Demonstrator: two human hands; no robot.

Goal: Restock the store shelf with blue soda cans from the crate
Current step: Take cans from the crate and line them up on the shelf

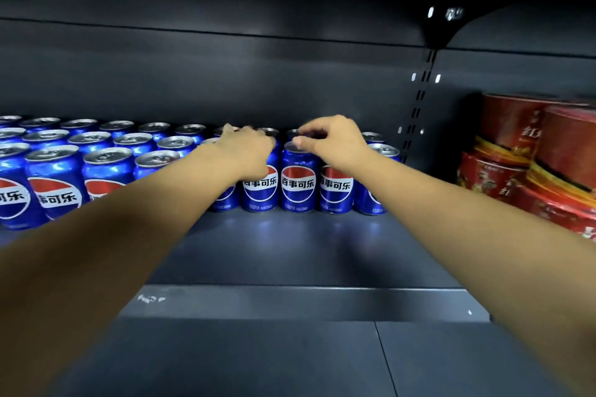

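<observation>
Both arms reach deep onto the shelf (290, 251), where blue cans stand in rows from nine o'clock to centre. The left hand (248, 151) wraps over the top of a front-row can (261, 187); its fingers seem curled round it, though the far side is hidden. The right hand (332, 142) pinches the rim of the next can (298, 184). The crate is out of view. A careless nudge could topple neighbours, as the cans stand touching. Red boxes (532, 158) sit at three o'clock.
</observation>
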